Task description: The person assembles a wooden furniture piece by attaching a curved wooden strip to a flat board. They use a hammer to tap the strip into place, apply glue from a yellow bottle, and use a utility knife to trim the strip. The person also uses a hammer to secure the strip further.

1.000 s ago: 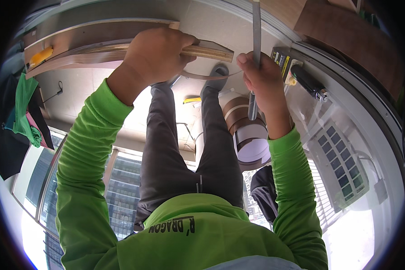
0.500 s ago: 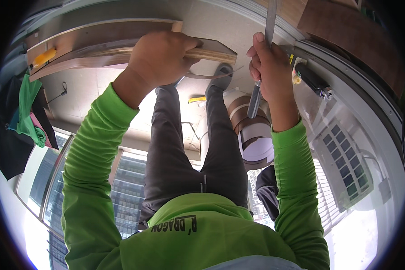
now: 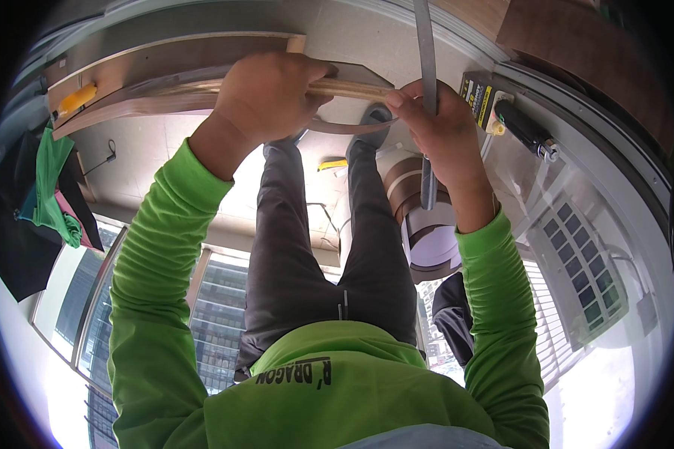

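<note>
My left hand (image 3: 273, 97) is closed over the edge of a plywood board (image 3: 359, 81) with a dark face and pale layered edge. A thin brown edging strip (image 3: 344, 130) curves away beneath the board's right end. In my right hand (image 3: 448, 127) is a long, flat grey metal file (image 3: 427, 49), nearly upright, reaching past the hand above and below. My right thumb and fingertips are at the board's right tip and seem to touch it. The palm side of my left hand is hidden.
Rolls of brown edging (image 3: 403, 187) stand on the floor by my right leg. A yellow cutter (image 3: 332, 164) lies between my feet. A yellow-handled tool (image 3: 77, 99) rests at the board's left end, near green cloth (image 3: 50, 172). At right are a black-and-yellow box (image 3: 478, 97) and a black cylindrical tool (image 3: 528, 131).
My right hand has moved left with the file, bringing its thumb to the board's tip. The file stands more upright. My left hand stays on the board.
</note>
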Tool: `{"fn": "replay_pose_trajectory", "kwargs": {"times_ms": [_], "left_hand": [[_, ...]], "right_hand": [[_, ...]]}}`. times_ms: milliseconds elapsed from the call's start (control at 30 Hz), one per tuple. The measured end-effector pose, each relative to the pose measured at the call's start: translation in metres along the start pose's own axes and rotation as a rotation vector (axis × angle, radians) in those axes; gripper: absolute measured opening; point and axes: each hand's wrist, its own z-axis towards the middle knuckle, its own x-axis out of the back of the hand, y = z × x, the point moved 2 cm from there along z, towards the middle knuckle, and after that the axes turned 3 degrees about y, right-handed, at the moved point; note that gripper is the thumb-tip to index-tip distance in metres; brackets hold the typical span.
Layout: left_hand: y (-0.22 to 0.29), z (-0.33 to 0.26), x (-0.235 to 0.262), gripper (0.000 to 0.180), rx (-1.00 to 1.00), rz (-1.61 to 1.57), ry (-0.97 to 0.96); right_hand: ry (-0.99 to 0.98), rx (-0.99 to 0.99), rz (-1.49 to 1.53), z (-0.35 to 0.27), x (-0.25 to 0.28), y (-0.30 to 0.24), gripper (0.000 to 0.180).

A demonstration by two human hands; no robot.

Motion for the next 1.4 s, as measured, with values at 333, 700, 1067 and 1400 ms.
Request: {"fn": "replay_pose_trajectory", "kwargs": {"times_ms": [333,700,1067,1400], "left_hand": [[0.005,0.009,0.01,0.038,-0.101,-0.083,0.036],[0.04,0.018,-0.006,0.016,-0.149,-0.301,0.243],[0.052,0.026,-0.01,0.052,-0.342,0.136,0.454],[0.051,0.014,-0.004,0.051,-0.407,0.165,0.392]], "right_hand": [[-0.104,-0.276,0.424,-0.002,-0.016,0.003,0.038],[0.061,-0.285,0.456,-0.007,0.001,0.015,0.041],[0.272,-0.168,0.197,-0.033,0.157,-0.023,0.034],[0.81,0.148,-0.001,0.041,0.44,-0.158,0.009]]}}
